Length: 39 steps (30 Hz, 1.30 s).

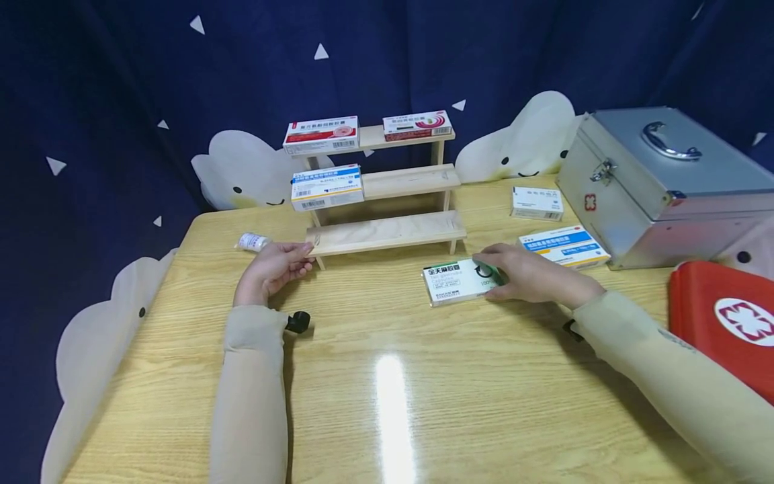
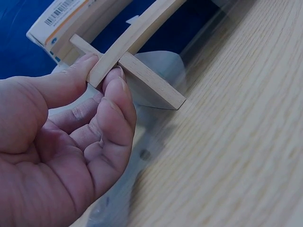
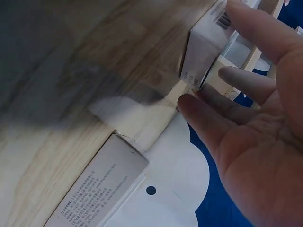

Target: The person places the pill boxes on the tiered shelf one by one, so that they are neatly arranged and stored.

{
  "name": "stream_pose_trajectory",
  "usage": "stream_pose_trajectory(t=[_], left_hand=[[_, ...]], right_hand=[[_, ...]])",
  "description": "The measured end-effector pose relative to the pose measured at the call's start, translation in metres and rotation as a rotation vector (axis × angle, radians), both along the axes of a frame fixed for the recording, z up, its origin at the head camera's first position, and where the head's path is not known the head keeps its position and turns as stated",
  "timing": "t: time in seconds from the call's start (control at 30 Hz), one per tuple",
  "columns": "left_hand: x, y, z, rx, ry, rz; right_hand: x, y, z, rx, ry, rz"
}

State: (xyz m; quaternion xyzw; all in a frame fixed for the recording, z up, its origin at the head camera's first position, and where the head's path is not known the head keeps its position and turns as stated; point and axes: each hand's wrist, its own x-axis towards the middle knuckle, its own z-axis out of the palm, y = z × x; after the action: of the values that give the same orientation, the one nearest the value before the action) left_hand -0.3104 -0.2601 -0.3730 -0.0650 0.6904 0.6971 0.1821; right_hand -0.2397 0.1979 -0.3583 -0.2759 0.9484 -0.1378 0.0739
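A three-tier wooden rack (image 1: 387, 232) stands at the middle of the table. My left hand (image 1: 279, 267) pinches the left end of its lowest tier; in the left wrist view thumb and forefinger (image 2: 113, 85) close on that board. With thumb and fingers my right hand (image 1: 525, 274) grips the right end of a white and green medicine box (image 1: 453, 282), in front of the rack's right side. The right wrist view shows this box's end (image 3: 201, 56) between thumb and fingers. Two red and white boxes (image 1: 322, 134) sit on the top tier, a blue and white box (image 1: 327, 187) on the middle one.
A small white bottle (image 1: 252, 242) lies left of the rack. To the right lie a white box (image 1: 537, 204) and another blue and white box (image 1: 565, 247), beside a silver metal case (image 1: 659, 181). A red first-aid pouch (image 1: 719, 323) rests at the right edge.
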Motion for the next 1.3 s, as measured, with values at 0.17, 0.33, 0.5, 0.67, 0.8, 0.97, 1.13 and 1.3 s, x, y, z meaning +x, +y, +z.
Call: stream_pose_trajectory(t=[0.17, 0.33, 0.5, 0.67, 0.8, 0.97, 1.13, 1.3], left_hand=[[0.001, -0.002, 0.000, -0.004, 0.002, 0.000], [0.002, -0.004, 0.001, -0.006, -0.001, 0.008], [0.001, -0.006, 0.001, 0.000, -0.005, 0.011], [-0.001, -0.008, 0.001, 0.001, 0.001, 0.013], [-0.002, -0.008, 0.001, -0.012, -0.002, 0.015], [-0.001, -0.006, 0.003, -0.035, 0.004, 0.007], [-0.003, -0.004, 0.002, -0.050, 0.014, -0.005], [-0.002, -0.001, -0.002, -0.043, 0.015, -0.008]], right_hand=[[0.003, 0.000, -0.002, -0.006, 0.019, 0.005], [0.010, 0.000, 0.000, -0.010, 0.052, -0.005], [0.017, 0.003, 0.011, -0.053, 0.075, 0.009], [0.012, 0.006, 0.035, -0.085, 0.115, 0.007], [0.002, 0.007, 0.056, -0.093, 0.178, -0.002], [-0.015, 0.004, 0.084, -0.096, 0.222, 0.002], [-0.037, -0.008, 0.106, -0.067, 0.207, -0.042], [-0.070, -0.023, 0.111, -0.077, 0.205, -0.034]])
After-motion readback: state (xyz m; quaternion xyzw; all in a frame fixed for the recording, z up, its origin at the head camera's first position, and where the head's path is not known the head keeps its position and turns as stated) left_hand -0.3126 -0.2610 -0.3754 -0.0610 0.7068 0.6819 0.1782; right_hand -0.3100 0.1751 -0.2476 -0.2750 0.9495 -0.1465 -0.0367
